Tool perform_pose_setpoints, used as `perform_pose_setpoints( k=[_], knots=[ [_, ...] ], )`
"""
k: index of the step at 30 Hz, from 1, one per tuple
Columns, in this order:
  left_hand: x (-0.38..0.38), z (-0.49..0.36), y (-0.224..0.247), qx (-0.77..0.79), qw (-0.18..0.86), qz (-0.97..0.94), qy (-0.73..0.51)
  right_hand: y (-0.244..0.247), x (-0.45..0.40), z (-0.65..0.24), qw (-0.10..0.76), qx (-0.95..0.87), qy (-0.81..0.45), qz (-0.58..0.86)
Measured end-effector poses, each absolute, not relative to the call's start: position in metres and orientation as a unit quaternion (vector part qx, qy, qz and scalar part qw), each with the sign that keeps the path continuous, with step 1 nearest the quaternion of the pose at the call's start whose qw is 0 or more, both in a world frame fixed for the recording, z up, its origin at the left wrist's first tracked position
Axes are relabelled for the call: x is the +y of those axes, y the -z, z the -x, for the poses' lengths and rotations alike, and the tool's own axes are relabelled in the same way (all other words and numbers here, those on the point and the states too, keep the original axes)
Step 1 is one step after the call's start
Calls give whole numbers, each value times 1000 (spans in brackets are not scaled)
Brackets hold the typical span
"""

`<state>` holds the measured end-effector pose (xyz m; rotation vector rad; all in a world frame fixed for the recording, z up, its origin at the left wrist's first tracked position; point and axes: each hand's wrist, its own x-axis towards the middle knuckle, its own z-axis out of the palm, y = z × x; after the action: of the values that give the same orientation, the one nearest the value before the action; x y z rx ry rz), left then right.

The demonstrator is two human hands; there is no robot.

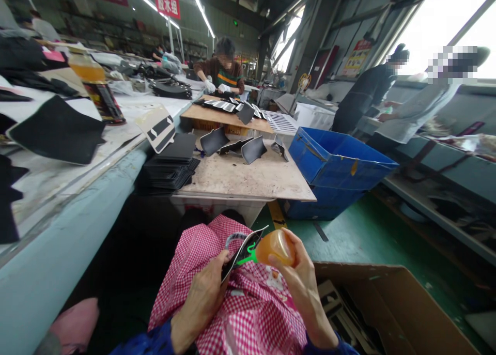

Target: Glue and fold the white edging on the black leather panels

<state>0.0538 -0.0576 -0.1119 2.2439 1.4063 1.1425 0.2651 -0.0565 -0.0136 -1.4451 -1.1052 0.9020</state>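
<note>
My left hand is closed on the edge of a thin black piece with a pale rim, held tilted above my lap. In my right hand is a glue bottle with amber liquid, lying nearly on its side. Its green nozzle points left, at the face of the black piece; whether it touches cannot be made out. A grey curved strip shows just behind the piece. Under both hands spreads a pink checked apron.
Ahead, a board bears a stack of black pieces and several curved ones. Blue bins stand right of it. An open cardboard box is at my right, a long table at my left. Co-workers are farther off.
</note>
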Motion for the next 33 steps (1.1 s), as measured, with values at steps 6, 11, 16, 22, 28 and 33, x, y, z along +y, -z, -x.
perform_pose_setpoints(
  k=[6,11,16,22,28,33],
  knots=[
    [-57,-54,112,482,128,-776,-386,20,-51,-269,517,-508,-279,630],
    [-56,-55,115,486,122,-775,-386,22,-52,-272,514,-529,-226,636],
    [-57,-55,114,485,111,-777,-386,9,-60,-272,515,-486,-346,615],
    [-55,-56,109,493,85,-776,-384,15,-55,-283,503,-502,-241,661],
    [-55,-56,104,489,46,-779,-389,22,-52,-297,531,-470,-228,668],
    [-53,-57,109,482,30,-779,-399,13,-51,-297,564,-444,-271,642]
  ],
)
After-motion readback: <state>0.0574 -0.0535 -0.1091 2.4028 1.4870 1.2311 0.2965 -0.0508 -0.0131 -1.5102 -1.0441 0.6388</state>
